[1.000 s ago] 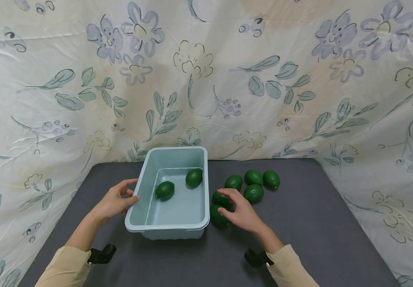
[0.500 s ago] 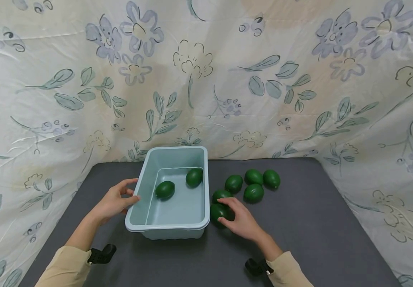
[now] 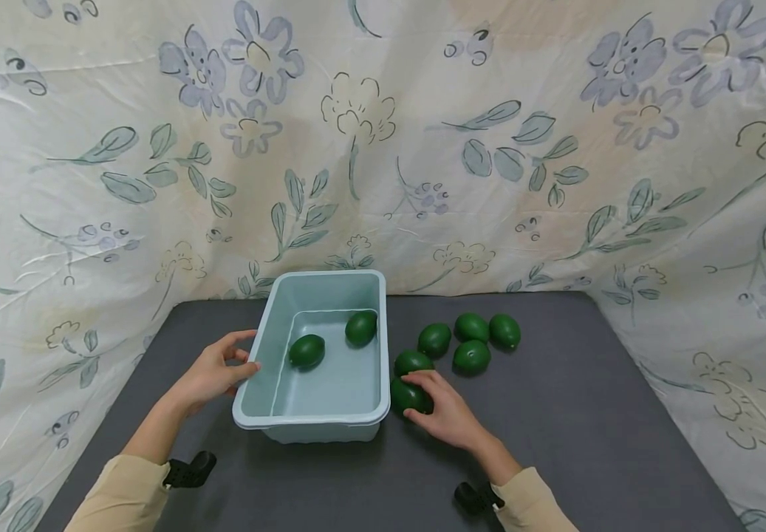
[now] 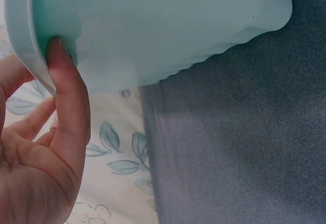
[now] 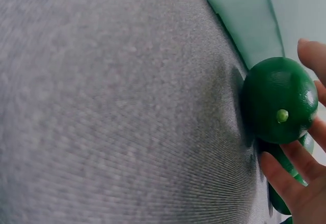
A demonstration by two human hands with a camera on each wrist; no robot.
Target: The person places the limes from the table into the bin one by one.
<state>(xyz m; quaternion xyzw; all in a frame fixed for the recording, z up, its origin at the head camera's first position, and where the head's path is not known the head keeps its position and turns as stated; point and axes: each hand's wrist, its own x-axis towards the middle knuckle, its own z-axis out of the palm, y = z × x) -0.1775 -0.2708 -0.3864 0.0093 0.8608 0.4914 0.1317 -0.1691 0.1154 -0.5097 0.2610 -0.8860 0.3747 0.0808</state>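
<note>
My left hand (image 3: 213,377) grips the left rim of a pale blue-green plastic bin (image 3: 359,421), its thumb (image 4: 63,76) pressed on the inner wall in the left wrist view. Two dark green limes lie apart in the bin, one lime (image 3: 306,351) left of the middle and another lime (image 3: 360,328) by the right wall. Just outside the bin's right side, my right hand (image 3: 448,412) has its thumb and fingers curled round a lime (image 5: 277,102), which still rests on the table. Right behind that one sits another lime (image 3: 413,361), partly hidden in the right wrist view.
Further back on the right, several more limes (image 3: 472,357) lie in a loose cluster on the dark grey table (image 3: 569,414). A flowered cloth (image 3: 383,185) hangs behind the table. Each wrist carries a black camera strap (image 3: 190,471).
My right hand has shifted slightly toward me, from beside the two nearest limes onto the front one, and its fingers have closed round it. The left hand and bin have stayed put.
</note>
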